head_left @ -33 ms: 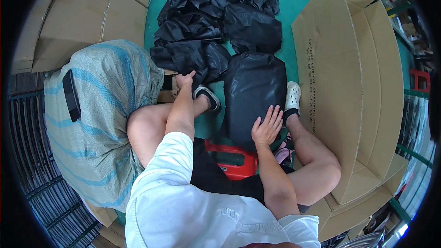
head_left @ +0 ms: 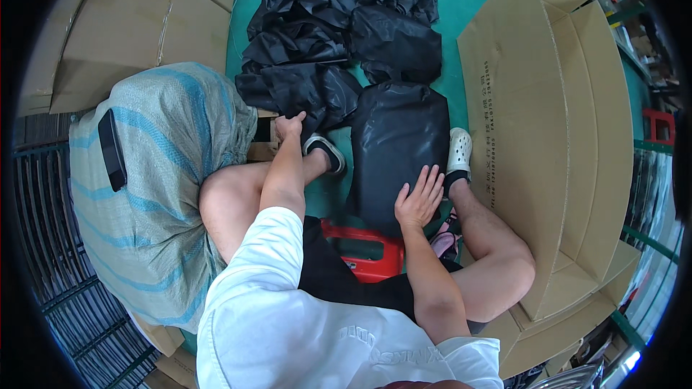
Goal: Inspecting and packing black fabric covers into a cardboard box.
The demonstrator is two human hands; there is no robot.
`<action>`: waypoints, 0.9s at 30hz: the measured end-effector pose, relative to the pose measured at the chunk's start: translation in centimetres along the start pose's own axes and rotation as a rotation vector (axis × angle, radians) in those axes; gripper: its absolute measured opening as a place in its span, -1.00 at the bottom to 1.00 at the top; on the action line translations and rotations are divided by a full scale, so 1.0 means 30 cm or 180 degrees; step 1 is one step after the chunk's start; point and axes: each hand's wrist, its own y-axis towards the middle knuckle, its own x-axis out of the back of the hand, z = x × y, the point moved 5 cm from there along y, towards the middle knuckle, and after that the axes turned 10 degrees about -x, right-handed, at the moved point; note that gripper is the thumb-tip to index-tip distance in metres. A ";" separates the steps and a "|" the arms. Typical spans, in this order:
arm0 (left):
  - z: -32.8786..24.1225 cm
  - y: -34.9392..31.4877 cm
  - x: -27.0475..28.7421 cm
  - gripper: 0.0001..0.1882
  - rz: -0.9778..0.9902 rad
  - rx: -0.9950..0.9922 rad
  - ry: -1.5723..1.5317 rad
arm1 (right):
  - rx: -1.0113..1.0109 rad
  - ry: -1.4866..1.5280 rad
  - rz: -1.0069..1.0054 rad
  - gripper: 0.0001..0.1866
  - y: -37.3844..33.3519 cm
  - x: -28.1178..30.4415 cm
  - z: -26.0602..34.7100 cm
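Note:
A smooth black folded bundle of sheet material (head_left: 400, 140) lies on the floor between my feet. My right hand (head_left: 420, 200) rests flat on its near right part, fingers stretched out. To the left, my left hand (head_left: 290, 127) is closed at the lower edge of a crumpled black sheet (head_left: 311, 94). Its fingers are curled, and what they hold, if anything, is hidden. Beyond these lie more crumpled black sheets (head_left: 306, 11) and another folded black bundle (head_left: 396, 39).
A striped woven sack (head_left: 155, 194) bulges at my left with a dark phone (head_left: 112, 150) on it. Stacked cartons (head_left: 108, 36) stand behind it. An open cardboard box (head_left: 522, 137) rises on the right. A red plastic stool (head_left: 378, 265) shows between my legs on the green floor (head_left: 465, 0).

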 end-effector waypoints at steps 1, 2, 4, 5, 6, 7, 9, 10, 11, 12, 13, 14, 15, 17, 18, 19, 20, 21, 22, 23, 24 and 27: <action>-0.003 -0.003 0.006 -0.16 0.0037 -0.0024 0.0000 | -0.0005 -0.0004 0.0006 -0.27 0.000 0.000 0.002; -0.006 -0.015 0.001 -0.16 0.0041 -0.0026 0.0000 | -0.0012 -0.0012 0.0012 -0.27 0.000 -0.001 0.002; -0.095 -0.130 0.012 -0.26 -0.0383 -0.0116 0.0322 | -0.0069 -0.0084 0.0015 -0.27 0.000 -0.007 -0.036; -0.080 -0.119 -0.014 -0.26 -0.0364 -0.0119 0.0321 | -0.0075 -0.0087 0.0020 -0.27 0.001 -0.007 -0.042; -0.052 -0.079 -0.011 -0.33 -0.0424 -0.0123 0.0189 | -0.0049 -0.0049 0.0015 -0.27 0.001 0.001 -0.023; -0.019 -0.039 -0.018 -0.39 -0.0472 -0.0129 0.0056 | -0.0027 -0.0035 0.0016 -0.26 0.002 0.004 -0.010; 0.055 0.035 -0.026 -0.46 -0.0512 -0.0042 -0.0131 | 0.0002 0.0005 0.0014 -0.25 0.003 0.007 0.013; 0.068 0.041 -0.037 -0.52 -0.0480 0.0056 -0.0316 | 0.0000 0.0011 0.0031 -0.25 0.002 0.004 0.011; 0.073 0.050 -0.039 -0.52 -0.0481 0.0052 -0.0317 | 0.0003 0.0026 0.0047 -0.24 0.002 0.003 0.014; 0.066 0.034 -0.048 -0.56 -0.0541 0.0061 -0.0440 | -0.0022 -0.0006 0.0047 -0.24 0.001 0.003 0.003; 0.058 0.019 -0.050 -0.59 -0.0611 0.0072 -0.0563 | -0.0026 -0.0021 0.0044 -0.25 0.002 0.006 -0.003; 0.048 0.007 -0.049 -0.60 -0.0592 0.0039 -0.0496 | -0.0024 -0.0031 0.0041 -0.25 0.003 0.007 -0.009; 0.033 -0.004 -0.041 -0.60 -0.0584 0.0039 -0.0495 | -0.0029 -0.0037 0.0040 -0.25 0.003 0.007 -0.012; -0.012 -0.024 -0.036 -0.60 -0.0273 -0.0146 -0.0065 | -0.0025 -0.0054 0.0037 -0.25 0.001 0.005 -0.017; -0.029 -0.031 -0.020 -0.60 -0.0295 -0.0146 -0.0069 | -0.0010 -0.0036 0.0034 -0.25 -0.001 0.005 -0.013; -0.058 -0.039 -0.018 -0.58 -0.0174 -0.0333 0.0034 | -0.0011 -0.0029 0.0024 -0.25 -0.003 0.004 -0.013; -0.087 -0.049 -0.017 -0.56 -0.0052 -0.0521 0.0137 | -0.0012 -0.0022 0.0012 -0.25 -0.005 0.003 -0.014; -0.127 -0.068 -0.017 -0.53 0.0073 -0.0646 0.0123 | -0.0006 -0.0012 -0.0003 -0.25 -0.005 0.002 -0.020; -0.157 -0.076 -0.006 -0.54 0.0123 -0.0807 0.0152 | -0.0019 -0.0035 -0.0013 -0.25 -0.009 -0.001 -0.021; -0.187 -0.084 0.007 -0.55 0.0173 -0.0970 0.0182 | -0.0032 -0.0058 -0.0025 -0.26 -0.012 -0.003 -0.024; -0.231 -0.107 0.025 -0.58 0.0143 -0.1131 0.0055 | -0.0034 -0.0092 -0.0054 -0.26 -0.014 -0.002 -0.030; -0.246 0.072 0.189 -0.66 0.0135 -0.1091 -0.1055 | 0.0104 0.0072 -0.0038 -0.27 -0.027 0.010 0.068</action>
